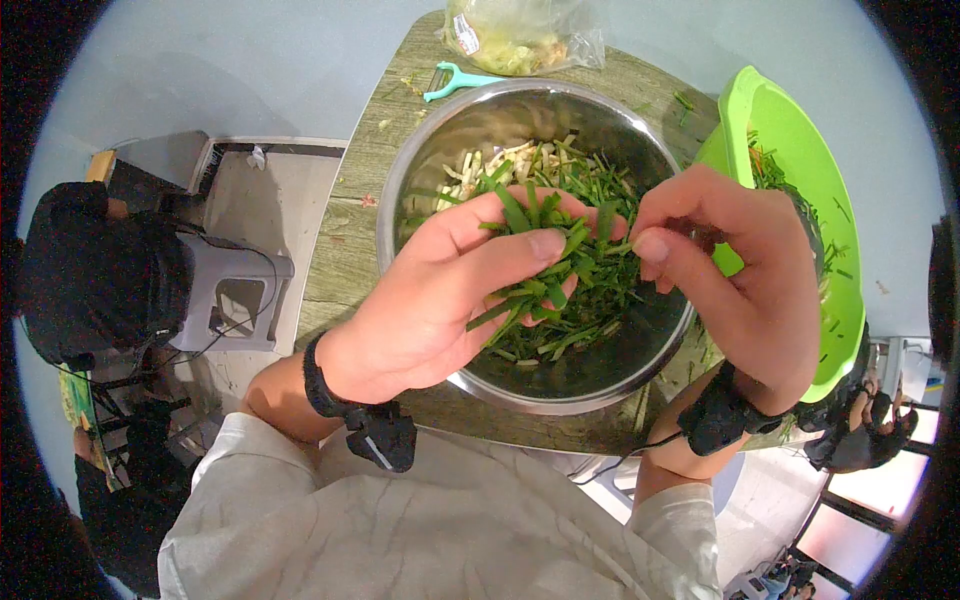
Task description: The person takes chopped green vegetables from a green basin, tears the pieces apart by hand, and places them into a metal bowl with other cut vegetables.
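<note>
Over a steel bowl (405, 190), my left hand (430, 295) is cupped around a loose bunch of cut green chives (545, 225), its thumb lying across them. My right hand (750, 270) is at the bowl's right side, thumb and forefinger pinched at the end of a thin green strip that reaches toward the bunch. Below both hands, more cut chives (605, 320) fill the middle of the bowl. Pale whitish cut strips (500, 165) lie at its back left. My left hand hides part of the bowl's contents.
Right of the bowl, a bright green plastic basket (738, 115) holds more greens. Behind stand a turquoise peeler (460, 80) and a clear plastic bag (525, 35) with scraps, on the wooden table (335, 255). A grey stool (265, 300) and a person in black (70, 270) are at left.
</note>
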`<state>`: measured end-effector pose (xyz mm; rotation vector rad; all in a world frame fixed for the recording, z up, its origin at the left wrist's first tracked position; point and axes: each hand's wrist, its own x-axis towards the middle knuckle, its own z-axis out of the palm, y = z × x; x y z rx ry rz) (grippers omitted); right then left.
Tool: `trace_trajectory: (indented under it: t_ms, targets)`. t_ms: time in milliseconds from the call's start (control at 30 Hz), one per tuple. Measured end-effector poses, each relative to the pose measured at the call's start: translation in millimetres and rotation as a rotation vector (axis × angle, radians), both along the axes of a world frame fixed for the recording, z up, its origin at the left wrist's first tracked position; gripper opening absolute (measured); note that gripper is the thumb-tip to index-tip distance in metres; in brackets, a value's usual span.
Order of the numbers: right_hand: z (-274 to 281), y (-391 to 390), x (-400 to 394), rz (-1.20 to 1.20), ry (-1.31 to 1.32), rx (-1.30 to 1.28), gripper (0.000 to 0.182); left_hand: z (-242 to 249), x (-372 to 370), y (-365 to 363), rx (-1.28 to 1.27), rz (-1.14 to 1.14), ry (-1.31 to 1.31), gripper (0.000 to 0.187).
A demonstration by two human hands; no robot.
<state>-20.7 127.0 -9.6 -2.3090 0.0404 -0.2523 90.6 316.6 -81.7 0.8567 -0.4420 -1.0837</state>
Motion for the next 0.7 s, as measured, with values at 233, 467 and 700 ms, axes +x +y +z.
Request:
trace_trajectory:
  t_ms: [233,467,700]
  targets:
    - [-0.9,-1.0,-0.3,0.024,0.02,-0.006,0.003,3.9,0.5,-0.3,0.015,-0.005,0.075,0.022]
    - [-0.7,-2.7,-1.3,0.041,0.035,-0.018,0.002,3.5,0.6,-1.0,-0.019,0.013,0.154,0.022]
    - [4.0,-2.1,-6.0,0.034,0.065,-0.065,0.001,1.1,0.7,-1.7,-0.019,0.035,0.16,0.023]
